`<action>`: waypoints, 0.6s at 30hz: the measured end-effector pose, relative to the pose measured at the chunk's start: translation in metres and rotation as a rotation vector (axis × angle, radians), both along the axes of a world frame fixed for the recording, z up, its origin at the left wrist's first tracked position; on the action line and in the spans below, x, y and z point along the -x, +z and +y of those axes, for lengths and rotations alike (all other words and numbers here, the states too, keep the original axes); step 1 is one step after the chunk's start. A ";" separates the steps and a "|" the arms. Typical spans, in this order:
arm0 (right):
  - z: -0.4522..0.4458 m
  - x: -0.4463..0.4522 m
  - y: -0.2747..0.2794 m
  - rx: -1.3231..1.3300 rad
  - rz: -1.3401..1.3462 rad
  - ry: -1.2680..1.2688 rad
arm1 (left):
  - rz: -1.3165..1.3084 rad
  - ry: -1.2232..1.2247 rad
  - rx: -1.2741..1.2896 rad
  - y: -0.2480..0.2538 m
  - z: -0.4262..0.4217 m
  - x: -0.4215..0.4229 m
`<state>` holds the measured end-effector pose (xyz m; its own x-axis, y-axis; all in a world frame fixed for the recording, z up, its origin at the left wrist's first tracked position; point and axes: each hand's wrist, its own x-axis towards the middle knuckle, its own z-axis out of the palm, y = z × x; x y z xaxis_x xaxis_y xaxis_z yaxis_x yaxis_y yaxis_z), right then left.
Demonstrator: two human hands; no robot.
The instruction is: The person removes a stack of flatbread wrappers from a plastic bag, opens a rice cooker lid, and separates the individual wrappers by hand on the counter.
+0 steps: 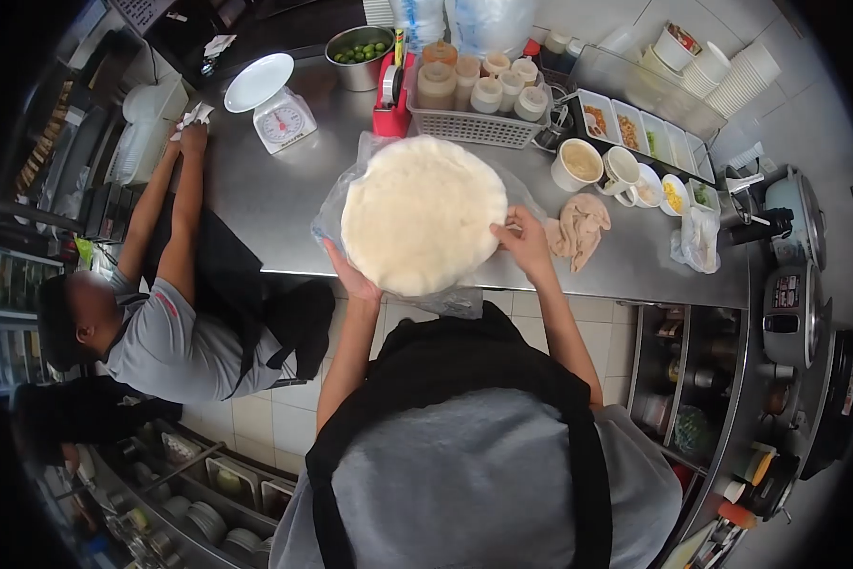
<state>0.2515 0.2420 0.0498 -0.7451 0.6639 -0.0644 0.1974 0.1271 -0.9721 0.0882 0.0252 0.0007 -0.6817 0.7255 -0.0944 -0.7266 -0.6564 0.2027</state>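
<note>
While your open left hand (355,277) supports the dough round (423,213) at upper centre, your right hand (525,241) pinches its edge.
Green fruit (359,52) fills the metal pot (358,78); dough hides much of the plastic (455,303).

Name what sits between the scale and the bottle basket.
Between the scale and the basket, the head view shows a red tape dispenser, with a metal bowl of limes farther back.

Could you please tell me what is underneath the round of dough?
Clear plastic shows around its edge, and the left hand reaches in at its near-left rim. The dough covers the rest of that hand and whatever lies beneath its middle.
</note>
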 end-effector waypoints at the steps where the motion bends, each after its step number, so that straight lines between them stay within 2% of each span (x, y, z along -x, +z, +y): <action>1: -0.010 0.000 -0.006 -0.306 -0.020 -0.066 | -0.012 0.031 0.127 -0.001 0.002 0.000; 2: -0.019 0.001 -0.012 -0.609 -0.044 -0.133 | -0.025 0.059 0.256 -0.003 0.002 0.000; 5: -0.044 0.006 -0.006 -0.635 0.048 0.151 | -0.076 -0.056 0.236 -0.004 -0.006 -0.005; 7: -0.056 0.013 -0.006 -0.571 0.078 0.543 | -0.112 -0.109 0.220 0.003 -0.016 -0.007; 10: -0.077 0.018 -0.023 -0.754 -0.031 0.646 | -0.076 -0.216 0.190 0.011 -0.020 -0.009; 12: -0.079 0.025 -0.032 -0.793 -0.081 0.669 | -0.008 -0.255 0.345 0.005 -0.023 -0.014; 15: -0.057 0.026 -0.019 -0.321 -0.015 0.626 | 0.115 -0.223 0.575 -0.022 -0.031 -0.016; 17: -0.016 0.024 -0.042 -0.511 0.236 0.152 | 0.129 -0.197 0.641 -0.028 -0.032 -0.013; 18: 0.007 0.017 -0.030 -0.554 0.226 -0.202 | 0.098 -0.197 0.629 -0.026 -0.032 -0.012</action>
